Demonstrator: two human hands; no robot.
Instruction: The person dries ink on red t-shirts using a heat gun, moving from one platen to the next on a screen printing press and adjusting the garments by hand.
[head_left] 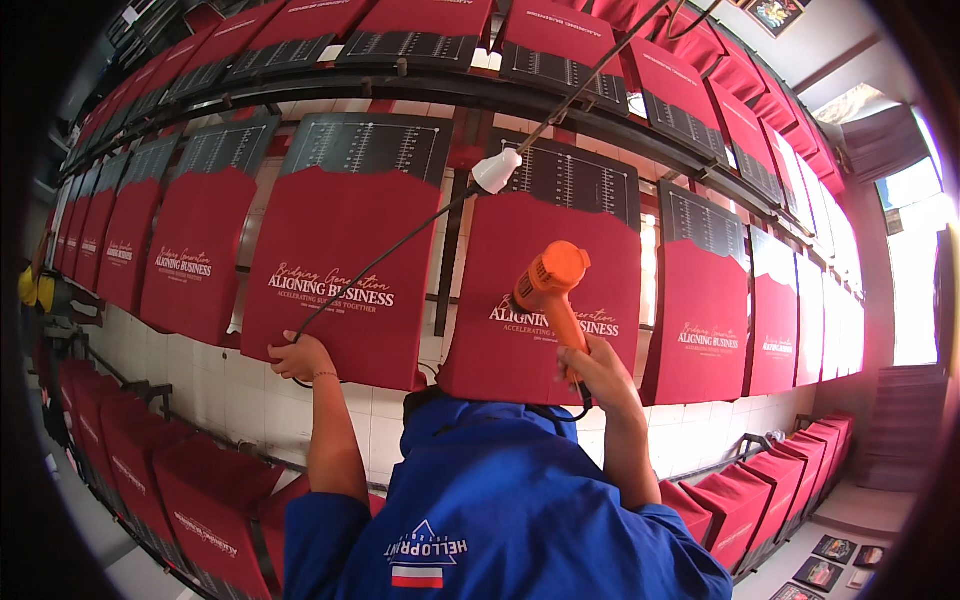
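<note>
Left hand (pixel 298 357) pinches the lower edge of a red shirt (pixel 340 270) stretched on a board (pixel 368 146), fingers closed on the cloth and a black cable (pixel 400 245). A white plug (pixel 496 171) hangs above, between boards. Right hand (pixel 595 365) is wrapped tight round the handle of an orange heat gun (pixel 550 285), nozzle facing the next red shirt (pixel 540 300). Blue sleeves (pixel 480 500) fill the bottom. More shirts (pixel 705 320) hang right.

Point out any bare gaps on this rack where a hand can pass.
One gap lies between the red shirt by the left hand and the shirt under the orange heat gun in the right hand, though a black cable crosses it. Elsewhere the boards crowd edge to edge.
</note>
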